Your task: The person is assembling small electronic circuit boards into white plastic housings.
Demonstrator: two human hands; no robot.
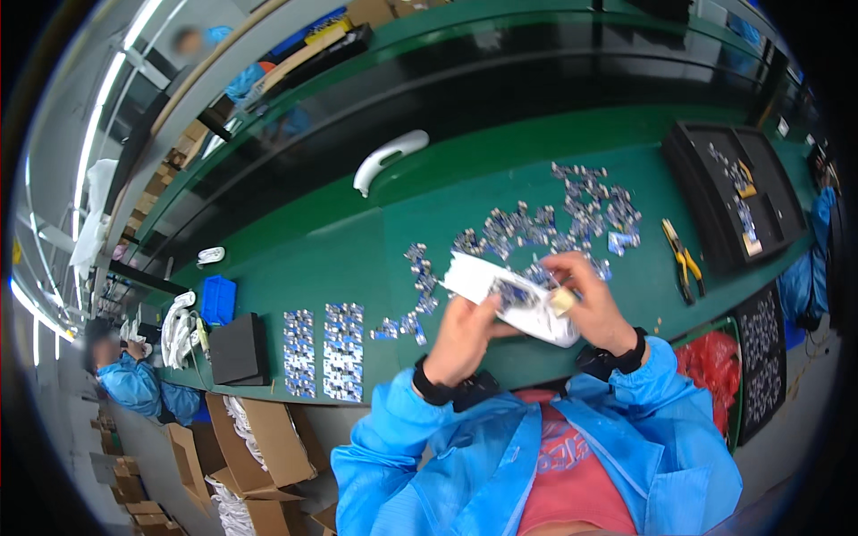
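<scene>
A long white curved plastic part is held over the near edge of the green bench. My left hand grips it from below near its middle. My right hand is at its right end, fingers pinched on a small pale piece pressed against the part. A small blue and silver component sits on the white part between my hands. Both wrists wear black bands, and both sleeves are blue.
Several small blue and silver components lie scattered on the green bench, others in neat rows. Yellow-handled pliers lie right, by a black tray. Another white curved part lies beyond. A blue bin, cardboard boxes and a person in blue are left.
</scene>
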